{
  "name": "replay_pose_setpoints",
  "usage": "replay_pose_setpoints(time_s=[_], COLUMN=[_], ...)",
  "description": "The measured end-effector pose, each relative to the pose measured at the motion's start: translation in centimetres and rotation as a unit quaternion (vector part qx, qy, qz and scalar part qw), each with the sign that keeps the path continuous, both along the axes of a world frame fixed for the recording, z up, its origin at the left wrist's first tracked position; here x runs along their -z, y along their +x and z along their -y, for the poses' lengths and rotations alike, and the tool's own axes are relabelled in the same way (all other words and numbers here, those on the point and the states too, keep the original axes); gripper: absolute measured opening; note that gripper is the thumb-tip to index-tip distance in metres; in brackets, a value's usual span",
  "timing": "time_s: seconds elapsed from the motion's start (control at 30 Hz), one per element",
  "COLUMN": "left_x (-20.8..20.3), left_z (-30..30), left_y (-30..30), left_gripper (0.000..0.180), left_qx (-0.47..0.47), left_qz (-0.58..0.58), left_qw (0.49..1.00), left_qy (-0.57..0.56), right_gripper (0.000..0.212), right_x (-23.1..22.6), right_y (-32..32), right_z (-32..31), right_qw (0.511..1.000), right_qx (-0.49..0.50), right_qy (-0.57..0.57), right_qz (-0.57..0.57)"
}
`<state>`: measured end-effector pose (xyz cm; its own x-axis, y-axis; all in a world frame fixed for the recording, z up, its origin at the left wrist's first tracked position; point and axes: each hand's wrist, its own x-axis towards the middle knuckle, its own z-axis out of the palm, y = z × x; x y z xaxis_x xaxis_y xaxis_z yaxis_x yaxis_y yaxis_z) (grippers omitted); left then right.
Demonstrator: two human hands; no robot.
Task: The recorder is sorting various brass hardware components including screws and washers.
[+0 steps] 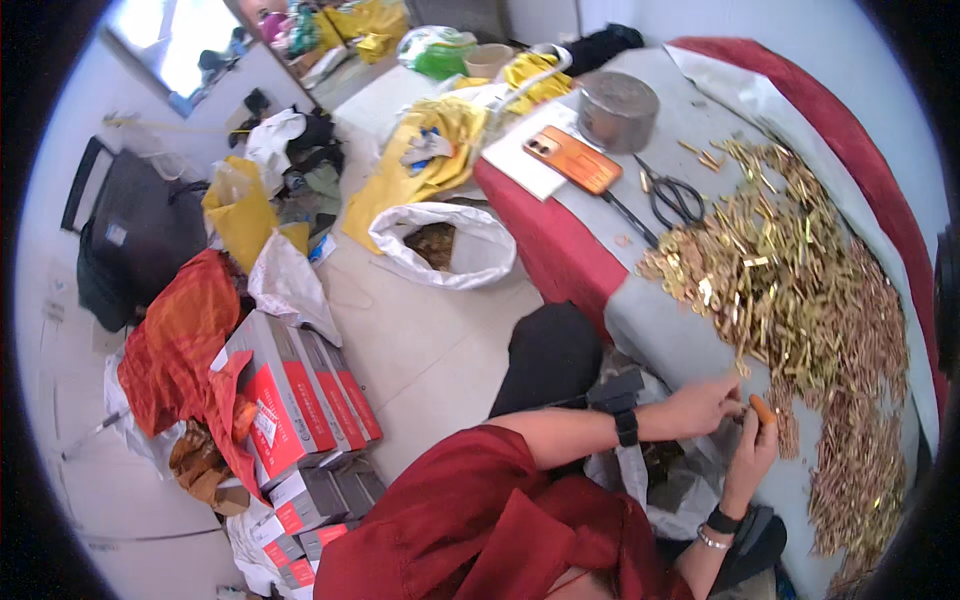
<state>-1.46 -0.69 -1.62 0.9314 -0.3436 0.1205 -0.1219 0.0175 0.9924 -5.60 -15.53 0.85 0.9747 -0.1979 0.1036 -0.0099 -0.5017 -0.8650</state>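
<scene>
My left hand (697,407) is closed, its fingertips pinched together at the near edge of the grey-covered table. What it pinches is too small to make out. A small gold-coloured metal piece (742,368) shows beside its fingers. Just to the right, my right hand (757,455) is closed around an orange, rounded piece (762,409) that looks like a short handle; its other end is hidden. The two hands meet at the fingertips. Beyond them spreads a heap of small gold-coloured metal pieces (790,265), with thin copper-coloured pieces (865,440) along the right side.
Black-handled scissors (678,200), an orange phone (572,158) and a round metal tin (618,110) lie toward the table's far end. An open white sack (480,262) stands on the floor left of the table. Red-and-grey boxes (290,400) are stacked farther left.
</scene>
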Motion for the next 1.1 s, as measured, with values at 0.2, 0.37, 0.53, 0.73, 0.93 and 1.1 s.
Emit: replay_pose_setpoints(time_s=[0.2,0.37,0.53,0.73,0.93,1.1], left_x=[1.2,0.1,-1.6,-1.3,-1.0,-1.3], left_z=[-1.5,-1.5,-1.9,-2.4,-2.3,-2.5], left_y=[0.5,0.8,1.6,1.6,1.8,1.7], left_gripper=[0.016,0.011,0.017,0.016,0.013,0.014], left_qx=[-0.033,0.015,0.083,0.112,0.117,0.118], left_qz=[0.035,0.010,-0.301,-0.292,-0.294,-0.284], left_qw=[0.993,1.000,0.933,0.921,0.916,0.931], left_qy=[0.108,0.025,-0.180,-0.234,-0.246,-0.196], right_gripper=[0.015,0.030,0.053,0.063,0.063,0.061], right_x=[-1.2,-1.5,1.0,0.1,0.5,0.4], right_y=[1.5,2.3,1.7,1.8,1.6,2.2], right_z=[-2.5,-1.9,-2.0,-3.1,-2.2,-1.2], right_qw=[0.991,0.972,0.949,0.867,0.878,0.916], right_qx=[-0.031,0.009,0.013,-0.017,0.006,-0.037], right_qy=[-0.124,-0.225,0.313,0.496,0.476,0.399], right_qz=[0.037,0.063,0.042,0.044,0.045,-0.008])
